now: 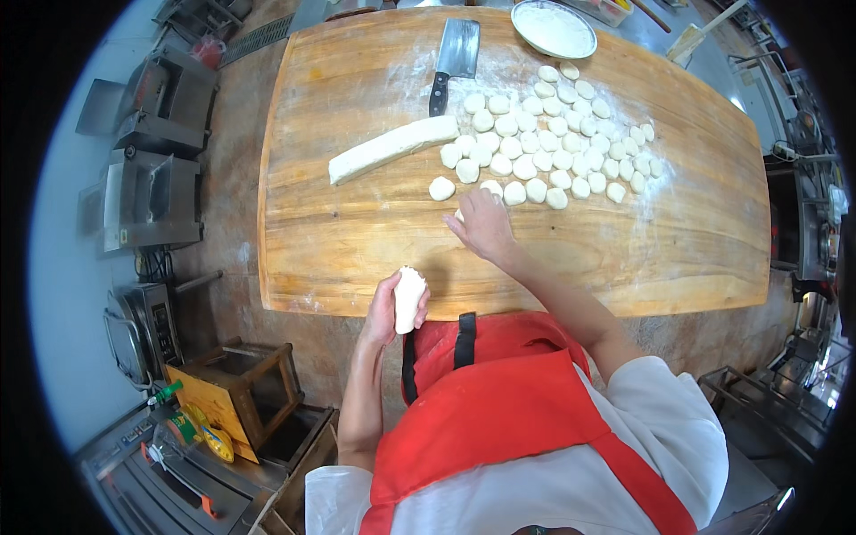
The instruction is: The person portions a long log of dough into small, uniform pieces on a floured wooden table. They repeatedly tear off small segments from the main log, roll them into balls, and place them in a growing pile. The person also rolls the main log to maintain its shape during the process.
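My left hand (396, 304) grips a short thick piece of white dough (409, 299), torn at its upper end, over the table's near edge. Farther forward, my right hand (483, 224) reaches to the near side of many small round dough pieces (528, 142). A bit of dough shows at its fingers, but most of what lies under them is hidden. One round piece (441, 188) sits just left of that hand. A long dough log (394, 148) lies at an angle left of the rounds.
Beyond the log lies a cleaver (457, 53) with a black handle. A bowl of flour (554, 28) stands at the far edge of the floured wooden table (321, 254). Metal kitchen equipment (160, 200) stands on the left; a wooden stool (234, 394) is at lower left.
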Demonstrator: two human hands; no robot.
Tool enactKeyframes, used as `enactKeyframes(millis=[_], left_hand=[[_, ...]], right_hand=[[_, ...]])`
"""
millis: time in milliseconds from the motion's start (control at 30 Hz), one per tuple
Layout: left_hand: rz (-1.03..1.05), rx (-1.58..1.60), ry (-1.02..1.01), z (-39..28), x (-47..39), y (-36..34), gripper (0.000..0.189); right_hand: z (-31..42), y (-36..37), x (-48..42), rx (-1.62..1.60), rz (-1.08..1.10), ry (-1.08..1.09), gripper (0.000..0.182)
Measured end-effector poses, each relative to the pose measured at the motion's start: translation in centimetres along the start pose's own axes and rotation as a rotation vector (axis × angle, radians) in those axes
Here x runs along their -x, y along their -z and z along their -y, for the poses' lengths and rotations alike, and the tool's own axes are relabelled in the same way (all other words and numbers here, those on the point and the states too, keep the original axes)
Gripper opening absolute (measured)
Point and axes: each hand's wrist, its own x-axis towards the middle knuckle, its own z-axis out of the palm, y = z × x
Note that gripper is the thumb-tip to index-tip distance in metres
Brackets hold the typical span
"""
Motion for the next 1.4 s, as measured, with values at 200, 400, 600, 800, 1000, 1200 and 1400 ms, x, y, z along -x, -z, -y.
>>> enactKeyframes(millis=[200, 400, 600, 800, 1000, 1200, 1400], left_hand=[[-0.044, -0.061, -0.026, 0.8, -1.6, 0.0, 0.046], [-0.111, -0.001, -0.019, 1.9, -2.6, -0.1, 0.049], [-0.021, -0.169, -0.200, 0.3, -2.7, -2.1, 0.090], [0.005, -0.295, -0.193, -1.3, -3.1, -2.9, 0.097], [-0.056, -0.259, -0.205, -2.1, -3.1, -5.3, 0.093], [-0.013, -0.454, -0.277, -0.5, -1.7, -3.8, 0.070], [0.109, -0.501, -0.246, -0.5, -1.5, -3.4, 0.059]], right_hand=[[-2.3, -3.6, 0.2, 0.321, -0.075, 0.171, 0.068], [-1.4, -3.6, 0.5, 0.029, 0.027, 0.065, 0.067], [-4.0, -1.2, 0.9, 0.028, 0.056, 0.476, 0.049], [-0.1, 4.2, 0.1, -0.199, -0.070, 0.243, 0.042], [5.9, 9.2, 2.6, -0.802, 0.218, 0.441, 0.038], [5.6, 9.1, 2.5, -0.705, 0.003, 0.422, 0.040], [6.5, 8.9, 2.1, -0.309, -0.306, 0.688, 0.026]])
